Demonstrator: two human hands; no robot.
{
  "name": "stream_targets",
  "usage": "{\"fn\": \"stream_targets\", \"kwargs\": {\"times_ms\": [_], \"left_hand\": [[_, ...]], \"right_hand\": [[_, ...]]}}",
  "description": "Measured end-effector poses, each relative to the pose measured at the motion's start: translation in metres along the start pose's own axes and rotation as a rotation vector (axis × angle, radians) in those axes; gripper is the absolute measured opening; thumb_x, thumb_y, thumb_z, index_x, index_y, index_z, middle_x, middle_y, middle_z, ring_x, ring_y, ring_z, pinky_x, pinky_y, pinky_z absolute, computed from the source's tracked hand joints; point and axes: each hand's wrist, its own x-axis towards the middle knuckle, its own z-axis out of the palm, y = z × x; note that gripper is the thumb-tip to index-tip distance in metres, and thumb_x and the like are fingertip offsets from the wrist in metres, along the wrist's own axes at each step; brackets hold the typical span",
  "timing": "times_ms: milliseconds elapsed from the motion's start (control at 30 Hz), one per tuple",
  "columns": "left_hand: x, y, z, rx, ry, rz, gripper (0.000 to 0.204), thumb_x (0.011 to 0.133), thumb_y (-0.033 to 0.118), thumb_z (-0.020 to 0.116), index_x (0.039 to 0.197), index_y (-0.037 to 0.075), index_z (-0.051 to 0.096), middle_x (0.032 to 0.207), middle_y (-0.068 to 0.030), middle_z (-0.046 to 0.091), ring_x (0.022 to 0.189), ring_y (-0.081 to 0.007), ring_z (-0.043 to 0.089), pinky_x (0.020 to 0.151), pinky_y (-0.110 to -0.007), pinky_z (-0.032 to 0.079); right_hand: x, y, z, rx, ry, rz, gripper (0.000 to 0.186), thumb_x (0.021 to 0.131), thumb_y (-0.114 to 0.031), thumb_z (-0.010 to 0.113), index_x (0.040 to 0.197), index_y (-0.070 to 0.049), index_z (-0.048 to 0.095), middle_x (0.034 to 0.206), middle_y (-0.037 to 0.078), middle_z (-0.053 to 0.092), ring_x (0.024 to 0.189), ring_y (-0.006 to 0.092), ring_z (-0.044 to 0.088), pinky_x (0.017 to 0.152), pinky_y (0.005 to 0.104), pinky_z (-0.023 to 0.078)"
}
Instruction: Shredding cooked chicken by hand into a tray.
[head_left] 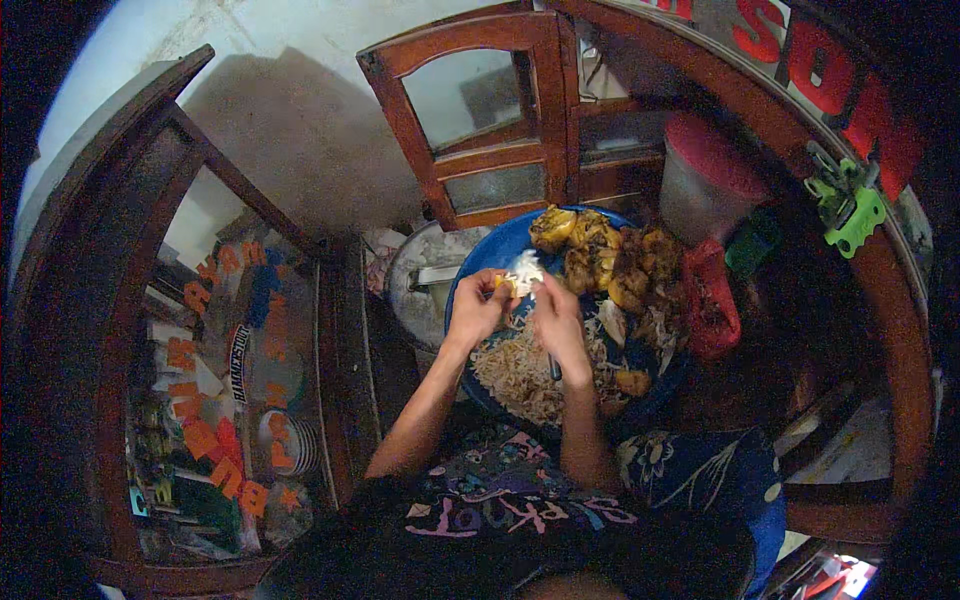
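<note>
Over a wide blue basin point(482, 250), my left hand point(478, 308) pinches a piece of pale, yellow-edged chicken meat point(525, 272). My right hand point(558, 322) has its fingers closed at the other side of the same piece. A dark handle point(555, 368) pokes out beside my right wrist; I cannot tell whether that hand grips it. Below both hands lies a heap of shredded chicken point(515, 380) in the near part of the basin. Yellow-brown chicken pieces point(590, 262) are piled along its far right side, with loose bones or scraps point(655, 335) nearer.
Left of the basin stands a round metal pot point(405, 275). To its right are a red plastic basket point(715, 305) and a bucket with a pink lid point(712, 165). A wooden cabinet door point(455, 185) stands behind. At the left, a lettered glass case holds stacked plates point(300, 445).
</note>
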Motion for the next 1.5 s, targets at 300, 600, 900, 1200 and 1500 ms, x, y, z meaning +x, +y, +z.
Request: {"fn": "stream_targets", "kwargs": {"times_ms": [300, 600, 900, 1200, 1500], "left_hand": [[0.003, 0.009, -0.006, 0.045, -0.073, 0.075, 0.013, 0.077, 0.003, 0.059, 0.089, -0.002, 0.062, 0.072, -0.0021, 0.06, 0.064, -0.0053, 0.053, 0.054, -0.02, 0.042], [0.002, 0.016, -0.01, -0.061, -0.117, -0.067, 0.02, 0.077, -0.002, 0.057, 0.097, -0.001, 0.057, 0.08, -0.0032, 0.06, 0.071, -0.0107, 0.057, 0.063, -0.023, 0.048], [0.0, 0.017, -0.006, -0.035, -0.122, -0.011, 0.014, 0.081, 0.005, 0.055, 0.094, -0.002, 0.056, 0.08, -0.0039, 0.059, 0.067, -0.0085, 0.056, 0.059, -0.021, 0.049], [0.002, 0.021, -0.003, -0.076, -0.078, -0.089, 0.01, 0.081, 0.004, 0.055, 0.09, -0.001, 0.057, 0.072, -0.0014, 0.058, 0.06, -0.007, 0.052, 0.053, -0.022, 0.043], [-0.002, 0.023, -0.007, -0.001, -0.177, 0.048, 0.011, 0.078, 0.003, 0.059, 0.088, -0.001, 0.059, 0.074, -0.001, 0.059, 0.062, -0.006, 0.053, 0.054, -0.021, 0.043]], "right_hand": [[-0.005, -0.021, -0.016, 0.329, -0.365, 0.166, 0.028, 0.092, -0.024, 0.04, 0.112, -0.007, 0.049, 0.048, -0.003, 0.039, 0.035, 0.0051, 0.033, 0.031, 0.0219, 0.028], [-0.006, -0.024, -0.026, 0.529, -0.536, 0.189, 0.025, 0.093, -0.024, 0.036, 0.104, -0.004, 0.048, 0.047, -0.001, 0.038, 0.033, 0.0066, 0.033, 0.032, 0.0211, 0.029], [-0.006, -0.024, -0.023, 0.446, -0.46, 0.195, 0.02, 0.092, -0.025, 0.039, 0.087, -0.006, 0.045, 0.048, 0.0, 0.038, 0.034, 0.0072, 0.034, 0.031, 0.0216, 0.029], [-0.004, -0.013, -0.026, 0.555, -0.436, 0.223, 0.022, 0.093, -0.025, 0.036, 0.094, -0.006, 0.047, 0.048, -0.001, 0.038, 0.033, 0.0066, 0.033, 0.03, 0.0215, 0.028], [-0.007, -0.02, -0.026, 0.472, -0.495, 0.19, 0.024, 0.093, -0.027, 0.035, 0.094, -0.006, 0.047, 0.048, -0.001, 0.038, 0.033, 0.0066, 0.032, 0.03, 0.0212, 0.027]]}}
